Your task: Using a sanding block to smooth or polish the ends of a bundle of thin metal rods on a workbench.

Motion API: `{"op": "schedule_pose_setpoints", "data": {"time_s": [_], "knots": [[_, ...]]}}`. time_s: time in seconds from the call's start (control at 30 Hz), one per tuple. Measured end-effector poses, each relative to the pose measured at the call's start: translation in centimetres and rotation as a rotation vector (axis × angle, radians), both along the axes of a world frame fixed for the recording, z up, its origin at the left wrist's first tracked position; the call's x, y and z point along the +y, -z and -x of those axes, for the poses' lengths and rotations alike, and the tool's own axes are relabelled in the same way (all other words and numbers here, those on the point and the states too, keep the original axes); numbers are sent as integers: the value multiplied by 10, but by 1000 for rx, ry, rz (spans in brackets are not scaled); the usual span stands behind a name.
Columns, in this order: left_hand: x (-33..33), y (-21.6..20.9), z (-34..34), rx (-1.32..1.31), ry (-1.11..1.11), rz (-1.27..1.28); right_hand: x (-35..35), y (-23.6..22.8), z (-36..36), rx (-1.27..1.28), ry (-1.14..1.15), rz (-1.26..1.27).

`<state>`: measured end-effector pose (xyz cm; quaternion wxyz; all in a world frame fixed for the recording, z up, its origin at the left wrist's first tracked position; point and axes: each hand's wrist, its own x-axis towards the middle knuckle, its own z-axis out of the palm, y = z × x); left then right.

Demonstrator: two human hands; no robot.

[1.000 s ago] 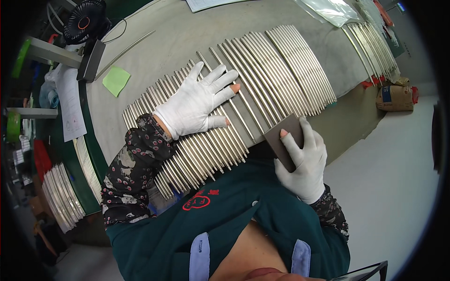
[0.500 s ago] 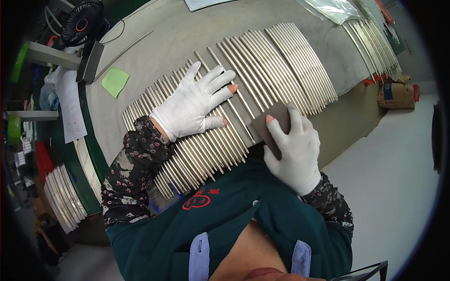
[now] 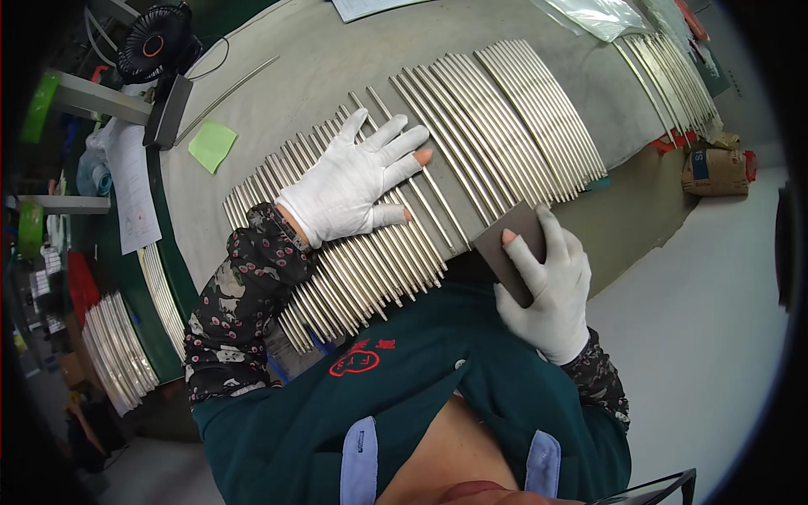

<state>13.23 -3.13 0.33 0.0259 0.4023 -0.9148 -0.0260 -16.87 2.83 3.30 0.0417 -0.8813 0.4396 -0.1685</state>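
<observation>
A long row of slim, curved silver metal strips lies side by side on a grey-covered table. My left hand, in a white glove with cut-off fingertips, rests flat with fingers spread on the strips near the middle of the row. My right hand, also gloved, grips a dark brown abrasive pad at the near edge of the table, just off the ends of the strips.
A second batch of strips lies at the far right of the table. A black fan, a green note and papers sit to the left. More strips are stacked on a lower shelf. A cardboard box stands on the floor.
My right hand has pulled the pad back toward me, from on the strips to the table's near edge. My left hand has stayed flat on the strips.
</observation>
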Motion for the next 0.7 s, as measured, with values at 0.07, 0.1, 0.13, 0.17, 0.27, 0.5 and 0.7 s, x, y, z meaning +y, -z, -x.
{"op": "schedule_pose_setpoints", "data": {"time_s": [0.07, 0.1, 0.13, 0.17, 0.27, 0.5, 0.7], "knots": [[2, 1, -2, -54, -11, -49, 1, 1, -5, -6, -10, -11], [4, 1, -3, -40, -11, -44, 1, 2, -6, -10, -21, -23], [5, 1, -3, -27, -12, -38, 0, 3, -8, -8, -45, -6], [6, 0, -2, -28, -13, -40, -2, 4, -11, -9, -47, -8], [7, -3, -2, -53, -22, -73, -17, 2, -36, 68, -29, 3], [12, -4, -5, -47, -39, -76, -9, 1, -24, 106, -99, 27], [12, -5, -6, -35, -25, -60, -37, 1, -63, 99, -47, 4]]}}
